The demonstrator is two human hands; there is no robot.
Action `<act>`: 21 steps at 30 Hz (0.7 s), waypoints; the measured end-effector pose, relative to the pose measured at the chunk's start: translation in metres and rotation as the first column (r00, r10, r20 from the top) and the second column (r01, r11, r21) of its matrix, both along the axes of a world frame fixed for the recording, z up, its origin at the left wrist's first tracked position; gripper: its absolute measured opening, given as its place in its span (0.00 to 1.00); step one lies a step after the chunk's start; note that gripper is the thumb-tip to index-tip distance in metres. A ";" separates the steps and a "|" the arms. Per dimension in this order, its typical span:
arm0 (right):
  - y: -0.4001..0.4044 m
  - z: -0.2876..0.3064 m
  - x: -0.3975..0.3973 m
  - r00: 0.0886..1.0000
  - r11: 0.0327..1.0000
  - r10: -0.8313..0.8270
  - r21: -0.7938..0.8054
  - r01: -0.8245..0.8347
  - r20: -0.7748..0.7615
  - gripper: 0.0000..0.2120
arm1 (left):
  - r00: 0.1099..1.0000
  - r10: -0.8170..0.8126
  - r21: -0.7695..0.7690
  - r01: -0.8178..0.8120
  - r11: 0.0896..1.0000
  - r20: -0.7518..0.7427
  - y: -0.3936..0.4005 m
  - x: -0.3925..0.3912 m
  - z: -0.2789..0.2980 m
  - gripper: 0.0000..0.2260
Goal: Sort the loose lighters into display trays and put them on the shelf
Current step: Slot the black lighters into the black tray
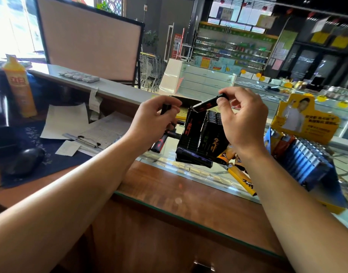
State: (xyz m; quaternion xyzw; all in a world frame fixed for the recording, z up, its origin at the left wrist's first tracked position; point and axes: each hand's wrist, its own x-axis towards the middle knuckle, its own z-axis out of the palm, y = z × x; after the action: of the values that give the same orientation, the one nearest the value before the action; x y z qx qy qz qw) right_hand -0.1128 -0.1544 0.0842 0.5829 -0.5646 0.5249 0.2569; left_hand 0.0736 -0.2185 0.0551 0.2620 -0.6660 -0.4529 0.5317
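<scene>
Yellow plastic bottle [19, 85] stands far left, clear of the work. Left hand [153, 117] curls round a short black lighter [165, 108], seemingly queued for slotting. Black display tray [200, 133] of upright black lighters sits on the glass countertop [189, 174]. Right hand [242, 123] pinches a slim black red-marked lighter [209, 104], angled down toward the tray's rows. Blue lighter tray [307, 160] stands far right.
</scene>
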 end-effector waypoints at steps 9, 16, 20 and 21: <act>-0.010 0.006 0.008 0.995 0.987 -0.091 0.125 0.096 -0.046 0.07 | 0.997 0.062 0.028 -0.061 0.998 -0.039 0.003 0.001 0.006 0.09; -0.006 0.011 0.016 0.965 0.966 -0.192 0.139 0.218 -0.179 0.07 | 0.995 0.094 0.132 -0.088 0.987 -0.037 0.000 0.004 0.006 0.09; -0.011 0.000 0.021 0.948 0.945 -0.212 0.198 0.260 -0.236 0.08 | 0.993 0.120 0.097 -0.120 0.988 0.009 -0.006 0.002 0.002 0.06; -0.013 -0.002 0.022 0.943 0.941 -0.225 0.196 0.276 -0.247 0.08 | 0.991 0.132 0.083 -0.134 0.988 0.023 -0.008 0.002 0.001 0.08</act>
State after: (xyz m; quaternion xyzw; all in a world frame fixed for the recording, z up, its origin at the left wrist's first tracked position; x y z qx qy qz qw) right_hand -0.0904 -0.1677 0.0818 0.5861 -0.6587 0.3516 0.3147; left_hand 0.0757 -0.2261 0.0560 0.3319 -0.6320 -0.4418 0.5434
